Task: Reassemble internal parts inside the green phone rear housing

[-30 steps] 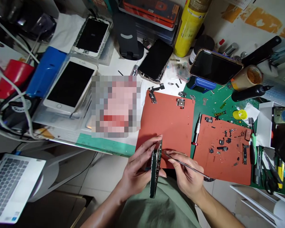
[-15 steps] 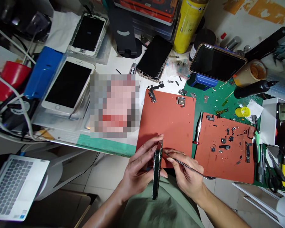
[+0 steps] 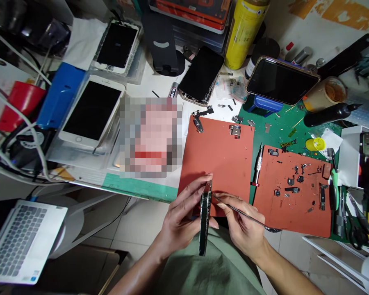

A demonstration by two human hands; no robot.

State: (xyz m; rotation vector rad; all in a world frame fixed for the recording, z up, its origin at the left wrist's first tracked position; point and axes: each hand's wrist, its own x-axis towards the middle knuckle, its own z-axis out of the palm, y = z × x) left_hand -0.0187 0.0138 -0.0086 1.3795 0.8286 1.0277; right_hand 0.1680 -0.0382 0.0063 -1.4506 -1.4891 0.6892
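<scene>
Gripping the phone (image 3: 204, 223) over the lap (image 3: 210, 270), the left hand (image 3: 178, 224) should hold its sides: it looks light, stiff, easy to crack. The right hand (image 3: 247, 229) pinches a thin tool (image 3: 240, 212).

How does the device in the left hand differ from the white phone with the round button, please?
The held device is edge-on in the left hand; the white phone lies face up. The held device shows a dark, narrow side; the white phone shows a black screen in a white frame. Both look slim.
</scene>
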